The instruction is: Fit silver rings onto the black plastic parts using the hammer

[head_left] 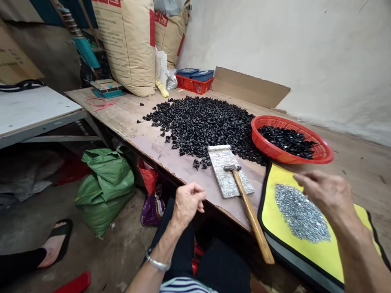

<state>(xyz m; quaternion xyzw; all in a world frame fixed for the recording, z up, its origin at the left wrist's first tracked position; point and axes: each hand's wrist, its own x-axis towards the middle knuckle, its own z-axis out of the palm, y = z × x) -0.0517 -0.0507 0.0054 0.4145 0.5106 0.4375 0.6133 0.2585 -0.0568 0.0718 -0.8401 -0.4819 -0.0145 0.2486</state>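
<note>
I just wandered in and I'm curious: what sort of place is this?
Probably a small workshop for hand piecework: a heap of small black parts on the wooden bench, a hammer resting on a metal plate, and tiny silver pieces piled on a yellow mat.

The left hand (pixel 187 203) is low down and near the body. Its arm comes up from the bottom, and the wrist bends a little. Its fingers (pixel 199 199) are curled in, with the thumb beside them. I cannot tell if they hold something. The right hand (pixel 326 191) is higher, with the palm down. Its fingers (pixel 304 179) point left and are only a little bent.
</note>
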